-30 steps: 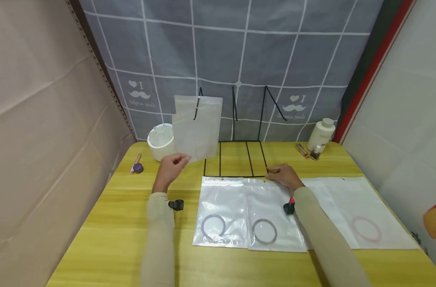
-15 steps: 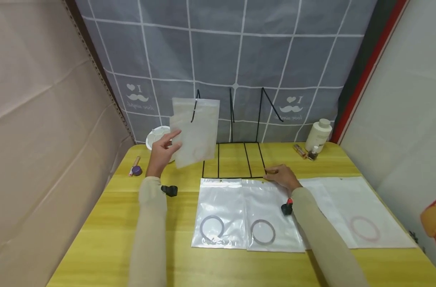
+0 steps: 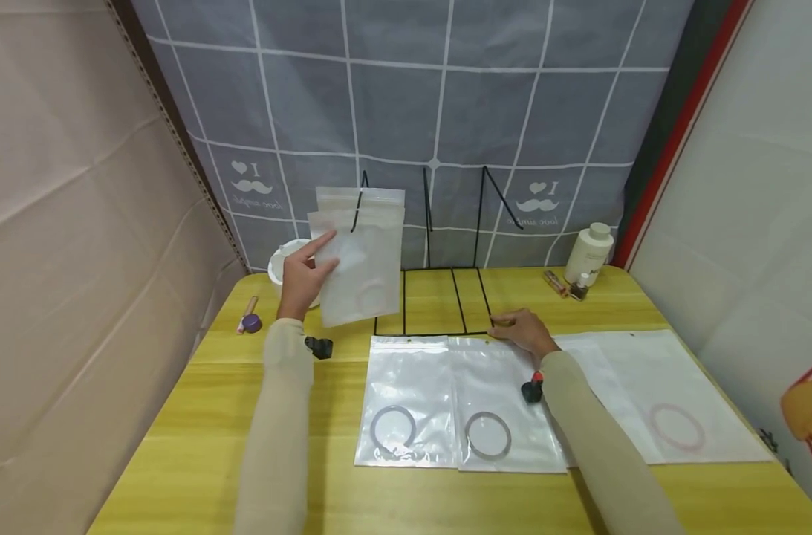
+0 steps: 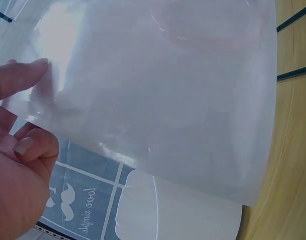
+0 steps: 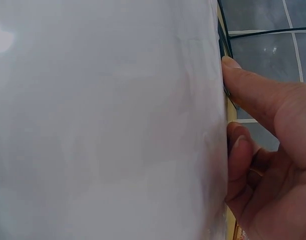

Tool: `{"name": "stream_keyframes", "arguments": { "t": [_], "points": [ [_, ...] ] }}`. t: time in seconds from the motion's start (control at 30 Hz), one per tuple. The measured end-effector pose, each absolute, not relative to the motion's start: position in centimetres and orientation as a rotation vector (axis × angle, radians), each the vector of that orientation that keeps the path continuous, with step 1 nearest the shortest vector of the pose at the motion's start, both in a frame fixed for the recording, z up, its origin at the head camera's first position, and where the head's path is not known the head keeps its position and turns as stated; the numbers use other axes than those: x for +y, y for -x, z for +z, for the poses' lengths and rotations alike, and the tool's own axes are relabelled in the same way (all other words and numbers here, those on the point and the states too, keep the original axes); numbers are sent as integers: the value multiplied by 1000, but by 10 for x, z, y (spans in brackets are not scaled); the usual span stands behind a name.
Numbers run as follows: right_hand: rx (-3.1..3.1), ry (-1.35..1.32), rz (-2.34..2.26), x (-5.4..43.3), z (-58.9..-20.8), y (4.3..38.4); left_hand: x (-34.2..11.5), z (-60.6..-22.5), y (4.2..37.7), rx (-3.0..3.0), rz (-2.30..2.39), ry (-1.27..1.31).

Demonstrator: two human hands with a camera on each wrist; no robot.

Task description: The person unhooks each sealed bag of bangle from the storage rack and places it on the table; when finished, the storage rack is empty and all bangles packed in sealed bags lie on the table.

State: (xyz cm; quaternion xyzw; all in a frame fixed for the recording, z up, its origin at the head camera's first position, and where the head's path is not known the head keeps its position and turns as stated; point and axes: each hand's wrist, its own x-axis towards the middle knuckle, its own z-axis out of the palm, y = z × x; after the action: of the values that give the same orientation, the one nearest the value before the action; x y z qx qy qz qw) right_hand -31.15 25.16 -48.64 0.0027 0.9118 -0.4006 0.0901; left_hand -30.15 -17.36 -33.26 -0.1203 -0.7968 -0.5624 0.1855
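At the left hook of a black wire display rack hang frosted zip bags, one overlapping another. My left hand pinches the left edge of the front zip bag, a finger across its face. In the left wrist view the other fingers curl at the edge, and a faint pink ring shows through the plastic. My right hand grips the rack's front right corner, thumb and fingers bent close together. Below it lie two bags, one with a pale purple bangle, the other with a greyish bangle.
More white bags lie at the right, one showing a pink bangle. A white tub stands partly behind the hanging bags. A white bottle and small items are at the back right, a purple lid at the left.
My left hand has gone from the bag's lower corner up to its left edge. The front bag has sunk a little on the hook. My right hand stays at the rack corner.
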Motion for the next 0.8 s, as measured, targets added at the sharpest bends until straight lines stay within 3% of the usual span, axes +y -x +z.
{"name": "stream_keyframes", "arguments": {
  "t": [0.33, 0.8],
  "points": [
    [2727, -21, -1165, 250, -488, 309, -185, -366, 318, -2118, -1701, 239],
    [2739, 6, -1159, 251, -487, 309, -192, -361, 284, -2101, -1840, 294]
  ]
}}
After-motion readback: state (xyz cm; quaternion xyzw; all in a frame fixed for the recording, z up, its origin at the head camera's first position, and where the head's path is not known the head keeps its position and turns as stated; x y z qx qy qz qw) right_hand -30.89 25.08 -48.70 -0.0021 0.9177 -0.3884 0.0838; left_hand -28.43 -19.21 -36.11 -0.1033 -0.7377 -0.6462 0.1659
